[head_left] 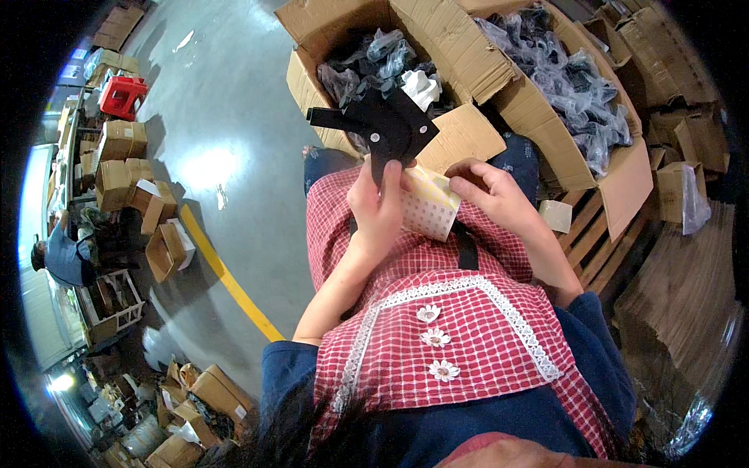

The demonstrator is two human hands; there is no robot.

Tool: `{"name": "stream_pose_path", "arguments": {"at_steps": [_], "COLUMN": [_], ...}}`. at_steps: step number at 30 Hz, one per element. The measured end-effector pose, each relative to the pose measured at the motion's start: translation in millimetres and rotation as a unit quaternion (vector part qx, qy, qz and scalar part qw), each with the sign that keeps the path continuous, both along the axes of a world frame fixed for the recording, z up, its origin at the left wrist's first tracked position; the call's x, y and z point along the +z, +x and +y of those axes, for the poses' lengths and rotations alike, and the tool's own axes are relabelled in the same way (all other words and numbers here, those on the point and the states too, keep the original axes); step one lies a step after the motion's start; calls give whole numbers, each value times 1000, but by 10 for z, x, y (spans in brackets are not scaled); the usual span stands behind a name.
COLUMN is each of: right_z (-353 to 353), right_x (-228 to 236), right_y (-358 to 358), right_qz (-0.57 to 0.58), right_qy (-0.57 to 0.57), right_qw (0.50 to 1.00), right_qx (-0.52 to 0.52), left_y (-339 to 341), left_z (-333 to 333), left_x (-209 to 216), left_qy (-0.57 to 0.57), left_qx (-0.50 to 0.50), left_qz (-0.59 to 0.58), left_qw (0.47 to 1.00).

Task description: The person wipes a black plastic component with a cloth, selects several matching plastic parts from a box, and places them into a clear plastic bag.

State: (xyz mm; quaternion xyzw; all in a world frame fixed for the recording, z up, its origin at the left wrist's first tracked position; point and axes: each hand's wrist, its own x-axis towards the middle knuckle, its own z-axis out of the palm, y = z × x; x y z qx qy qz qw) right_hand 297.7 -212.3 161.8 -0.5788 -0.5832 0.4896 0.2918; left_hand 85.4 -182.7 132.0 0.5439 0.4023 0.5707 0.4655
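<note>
My left hand [378, 199] is closed round the lower end of a black flat hinge-like bracket [382, 129]. Two silver rivets show on the bracket, and an arm of it sticks out to the left. Against the same hand lies a pale sheet of small stickers [429, 214], yellowish along its upper part and dotted with rows of small printed marks. At the sheet's right edge is my right hand [495, 195], its fingers curled and the thumb against the sheet. Whether a loose sticker is between those fingertips is too small to tell.
Just ahead stands an open carton [312, 78] of plastic-wrapped dark parts, with crumpled white material [421, 90] inside. A second carton [538, 117] of bagged parts sits to its right by a wooden pallet [601, 246]. Flattened cardboard [679, 288] lies at right; another person [66, 249] is far left.
</note>
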Motion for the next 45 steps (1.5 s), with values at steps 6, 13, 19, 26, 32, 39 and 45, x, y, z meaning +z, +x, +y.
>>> {"name": "stream_pose_path", "arguments": {"at_steps": [6, 13, 19, 26, 32, 39, 45], "right_z": [-26, -23, -33, -47, -99, -258, 163], "right_x": [89, 47, 76, 79, 48, 274, 459], "right_y": [-73, -91, -73, -75, -141, -192, -63], "right_qz": [-28, -158, -259, -306, -305, -258, -70], "right_qy": [26, 105, 206, 221, 260, 283, 282], "right_qw": [999, 981, 944, 926, 916, 921, 954], "right_qx": [-28, -46, 7, 30, 3, 65, -75], "left_y": [6, -7, 58, 18, 55, -27, 57], "left_z": [-1, -33, -28, -34, -24, -7, -38], "left_x": [32, 18, 11, -35, -17, -51, 13], "left_qy": [34, 4, 7, -23, -8, -107, -107], "left_qx": [3, -47, -17, -53, -11, -54, -66], "left_qz": [39, 60, 55, 73, 46, 55, 39], "left_qw": [999, 997, 998, 996, 999, 991, 991]}}
